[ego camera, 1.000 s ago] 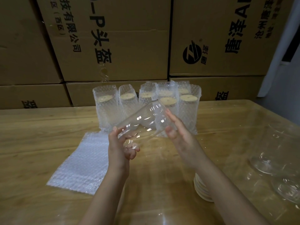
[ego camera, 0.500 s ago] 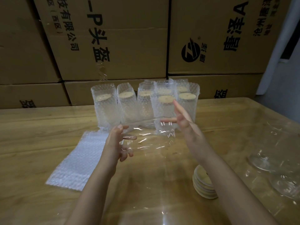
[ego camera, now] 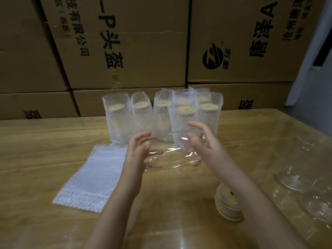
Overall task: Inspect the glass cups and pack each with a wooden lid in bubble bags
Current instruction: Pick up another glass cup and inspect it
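Flat bubble bags [ego camera: 93, 177] lie unused at left, with a row of packed cups [ego camera: 161, 115] behind. Left hand [ego camera: 140, 151] and right hand [ego camera: 203, 146], apart, grip the ends of one bare glass cup [ego camera: 172, 155] held sideways over the table [ego camera: 36, 150]: likely inspection stage. Lid stack [ego camera: 228, 203] and loose cups [ego camera: 305, 178] at right remain unpacked.

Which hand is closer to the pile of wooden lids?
Right. The right hand grips one end of the glass cup beyond the wooden lids; the left hand grips the other end, farther left.

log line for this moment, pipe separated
phase: inspect | left hand, right hand: hold glass cup sideways over table | wooden lids: stacked | bubble bags: flat, left | packed cups: behind
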